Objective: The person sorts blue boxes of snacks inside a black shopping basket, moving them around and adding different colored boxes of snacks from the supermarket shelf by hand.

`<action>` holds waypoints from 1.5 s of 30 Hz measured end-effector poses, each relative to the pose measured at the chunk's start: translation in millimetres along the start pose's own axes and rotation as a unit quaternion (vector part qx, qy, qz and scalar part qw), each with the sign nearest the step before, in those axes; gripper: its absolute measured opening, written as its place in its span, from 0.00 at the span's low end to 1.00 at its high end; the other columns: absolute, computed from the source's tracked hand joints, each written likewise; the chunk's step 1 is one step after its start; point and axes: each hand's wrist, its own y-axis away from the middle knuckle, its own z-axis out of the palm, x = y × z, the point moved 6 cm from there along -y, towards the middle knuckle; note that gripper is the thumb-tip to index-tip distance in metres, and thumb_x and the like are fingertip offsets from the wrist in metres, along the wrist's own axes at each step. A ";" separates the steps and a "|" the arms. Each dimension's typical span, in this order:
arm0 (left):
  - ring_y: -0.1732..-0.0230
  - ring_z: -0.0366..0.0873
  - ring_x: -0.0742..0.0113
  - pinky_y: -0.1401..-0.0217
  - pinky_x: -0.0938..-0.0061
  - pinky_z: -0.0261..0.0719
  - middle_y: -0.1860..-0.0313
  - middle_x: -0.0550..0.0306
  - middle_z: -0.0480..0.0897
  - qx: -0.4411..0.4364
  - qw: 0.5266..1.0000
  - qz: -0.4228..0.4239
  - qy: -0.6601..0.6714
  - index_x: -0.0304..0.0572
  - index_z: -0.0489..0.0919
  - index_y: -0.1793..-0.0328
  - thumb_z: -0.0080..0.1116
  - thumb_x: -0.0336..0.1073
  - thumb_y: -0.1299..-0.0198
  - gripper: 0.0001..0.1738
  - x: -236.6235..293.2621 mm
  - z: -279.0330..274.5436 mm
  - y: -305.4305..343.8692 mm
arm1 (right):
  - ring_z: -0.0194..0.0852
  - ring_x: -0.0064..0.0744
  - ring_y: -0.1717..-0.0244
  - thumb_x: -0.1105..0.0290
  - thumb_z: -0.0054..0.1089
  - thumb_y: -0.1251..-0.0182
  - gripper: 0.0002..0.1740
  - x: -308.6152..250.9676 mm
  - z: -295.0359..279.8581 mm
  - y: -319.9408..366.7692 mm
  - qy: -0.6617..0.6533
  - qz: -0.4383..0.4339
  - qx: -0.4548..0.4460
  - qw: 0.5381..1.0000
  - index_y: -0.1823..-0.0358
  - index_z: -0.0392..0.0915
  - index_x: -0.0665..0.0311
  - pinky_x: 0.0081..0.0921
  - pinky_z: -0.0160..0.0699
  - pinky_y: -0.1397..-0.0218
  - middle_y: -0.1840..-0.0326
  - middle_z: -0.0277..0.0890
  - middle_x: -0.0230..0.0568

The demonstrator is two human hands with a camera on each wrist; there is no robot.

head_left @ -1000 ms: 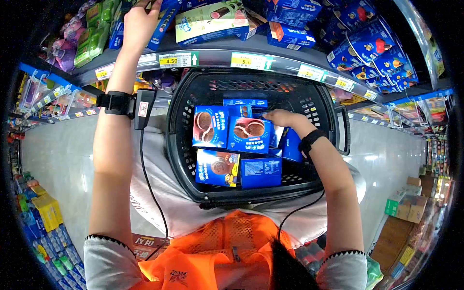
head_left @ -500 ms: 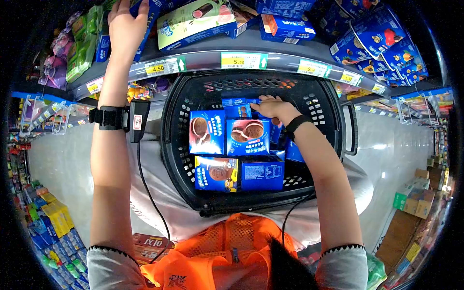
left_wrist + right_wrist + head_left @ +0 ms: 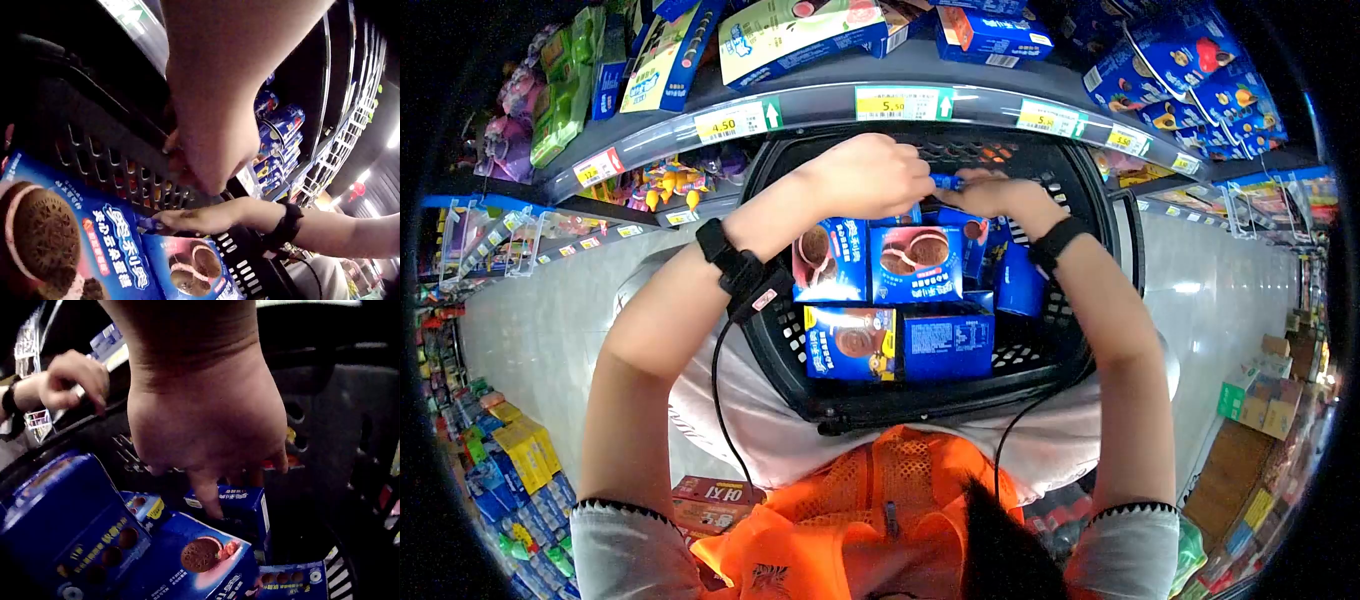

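Over the far side of the black basket (image 3: 830,408), the left hand (image 3: 875,178) hangs with loosely curled fingers; nothing shows in it in the right wrist view, where the left hand (image 3: 75,381) is apart from the boxes. The right hand (image 3: 990,192) is just beside it, gripping a small blue box (image 3: 947,182) at the basket's far end. From the right wrist view, the right hand (image 3: 206,419) has a finger down over the blue box (image 3: 240,499). Nearer the body lie blue cookie boxes (image 3: 915,262), (image 3: 850,342) with pictured cookies.
Beyond the basket runs a shelf edge with price tags (image 3: 903,104). On the shelf lie a green-and-white box (image 3: 800,35), blue boxes (image 3: 992,38) and blue bags (image 3: 1185,60). Cartons (image 3: 1260,395) stand on the floor at the right. A black cable hangs from each wrist.
The left hand has left the shelf boxes and moved right and nearer, over the basket. The right hand has shifted slightly towards the basket's far side, with a small blue box now raised at its fingers.
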 end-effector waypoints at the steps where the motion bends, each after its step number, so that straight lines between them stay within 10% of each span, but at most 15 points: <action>1: 0.64 0.74 0.64 0.64 0.71 0.74 0.72 0.60 0.73 0.003 1.000 0.001 0.001 0.45 0.75 0.64 0.56 0.38 0.54 0.11 1.5 6.7 0.1 | 0.42 0.48 0.29 0.33 0.26 0.39 0.42 -3.1 -7.2 18.7 0.034 -0.012 0.019 0.999 0.35 0.60 0.56 0.42 0.42 0.30 0.28 0.45 0.50; 5: 0.57 0.76 0.57 0.57 0.67 0.77 0.60 0.53 0.77 -0.059 0.991 -0.120 0.031 0.40 0.71 0.49 0.57 0.37 0.52 0.22 -6.5 27.2 2.9 | 0.48 0.50 0.32 0.41 0.28 0.34 0.33 -5.6 -26.0 78.2 0.083 -0.103 0.117 0.984 0.44 0.71 0.57 0.42 0.47 0.32 0.32 0.52 0.51; 12: 0.46 0.71 0.46 0.47 0.63 0.72 0.47 0.42 0.73 0.138 0.922 -0.213 0.293 0.36 0.63 0.40 0.62 0.40 0.52 0.34 4.5 0.6 -8.1 | 0.62 0.51 0.45 0.52 0.36 0.31 0.24 -52.5 -72.6 205.6 0.046 -0.273 0.355 0.893 0.56 0.79 0.59 0.39 0.61 0.41 0.45 0.66 0.52; 17: 0.54 0.78 0.64 0.49 0.71 0.74 0.55 0.48 0.80 0.186 0.819 -0.228 0.492 0.33 0.69 0.45 0.65 0.38 0.51 0.28 6.3 5.7 -9.0 | 0.65 0.50 0.47 0.56 0.38 0.31 0.22 -76.0 -104.3 257.4 0.012 -0.324 0.382 0.865 0.57 0.78 0.63 0.36 0.62 0.42 0.48 0.67 0.52; 21: 0.54 0.76 0.69 0.51 0.74 0.75 0.56 0.52 0.79 0.298 0.752 -0.170 0.562 0.34 0.66 0.43 0.57 0.31 0.44 0.23 19.3 -34.8 -3.5 | 0.67 0.39 0.47 0.58 0.36 0.30 0.22 -74.3 -129.4 285.7 -0.091 -0.392 0.384 0.831 0.53 0.77 0.64 0.29 0.63 0.42 0.45 0.65 0.47; 25: 0.66 0.79 0.72 0.60 0.78 0.78 0.57 0.53 0.78 0.474 0.698 -0.234 0.483 0.35 0.64 0.42 0.42 0.38 0.34 0.19 -8.5 -66.8 22.5 | 0.66 0.34 0.44 0.52 0.31 0.30 0.29 -39.4 -141.6 284.6 -0.341 -0.390 0.449 0.728 0.44 0.67 0.71 0.30 0.63 0.41 0.39 0.63 0.45; 29: 0.63 0.79 0.68 0.75 0.78 0.79 0.57 0.51 0.78 0.448 0.582 -0.404 0.546 0.36 0.62 0.42 0.44 0.42 0.35 0.21 -43.7 -100.1 61.6 | 0.66 0.42 0.42 0.48 0.27 0.29 0.32 3.2 -104.6 229.2 -0.622 -0.341 0.380 0.594 0.40 0.62 0.69 0.35 0.65 0.41 0.37 0.61 0.47; 38: 0.57 0.75 0.59 0.62 0.72 0.78 0.54 0.44 0.74 0.395 0.644 -0.380 0.534 0.28 0.64 0.46 0.54 0.36 0.43 0.23 -150.4 -119.2 41.9 | 0.68 0.41 0.45 0.52 0.31 0.28 0.28 20.4 -63.3 151.8 -0.743 -0.261 0.266 0.556 0.44 0.66 0.71 0.36 0.67 0.44 0.42 0.66 0.47; 40: 0.60 0.75 0.53 0.54 0.66 0.72 0.58 0.47 0.76 0.441 0.600 -0.530 0.406 0.36 0.72 0.48 0.53 0.27 0.47 0.18 -128.6 -132.0 25.3 | 0.69 0.40 0.47 0.53 0.32 0.29 0.27 20.2 -63.0 154.0 -0.745 -0.251 0.269 0.556 0.45 0.67 0.71 0.33 0.68 0.46 0.43 0.67 0.46; 45: 0.52 0.71 0.52 0.50 0.66 0.70 0.53 0.43 0.73 0.479 0.647 -0.559 0.198 0.33 0.68 0.46 0.51 0.27 0.48 0.20 -154.1 -110.7 28.4 | 0.72 0.36 0.50 0.55 0.37 0.31 0.24 9.2 -49.8 157.7 -0.718 -0.244 0.260 0.597 0.47 0.70 0.67 0.31 0.70 0.49 0.45 0.69 0.44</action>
